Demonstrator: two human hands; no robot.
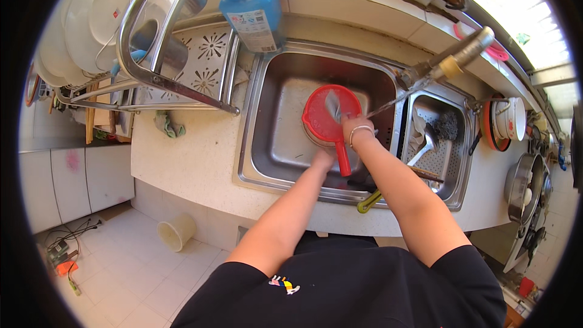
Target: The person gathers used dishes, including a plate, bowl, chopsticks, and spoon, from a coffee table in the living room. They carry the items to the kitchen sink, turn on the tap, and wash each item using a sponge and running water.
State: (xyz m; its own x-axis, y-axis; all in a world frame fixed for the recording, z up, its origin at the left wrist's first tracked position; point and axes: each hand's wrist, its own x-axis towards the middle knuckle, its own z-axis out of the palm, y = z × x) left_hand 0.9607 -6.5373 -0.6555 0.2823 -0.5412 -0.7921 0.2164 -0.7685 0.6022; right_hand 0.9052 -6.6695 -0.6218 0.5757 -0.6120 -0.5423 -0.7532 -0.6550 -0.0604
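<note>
A red plastic ladle (320,116) with a straight handle is in the large stainless steel sink basin (282,155), above a round vessel that shows only at its rim. My right hand (357,128), with a bracelet at the wrist, is at the ladle's right edge, beside a pale, thin item (333,104) inside the bowl; its exact hold is unclear. My left hand (324,158) is low by the vessel's near side, its fingers hidden. Water runs from the metal faucet (446,59) down towards my right hand.
A smaller basin at the right holds a steel ladle (424,148) and a dark scouring pad (446,125). A blue pump bottle (255,13) stands behind the sink. At the left are a metal dish rack (182,89) and a green cloth (169,125). A green handle (369,201) crosses the sink's front edge.
</note>
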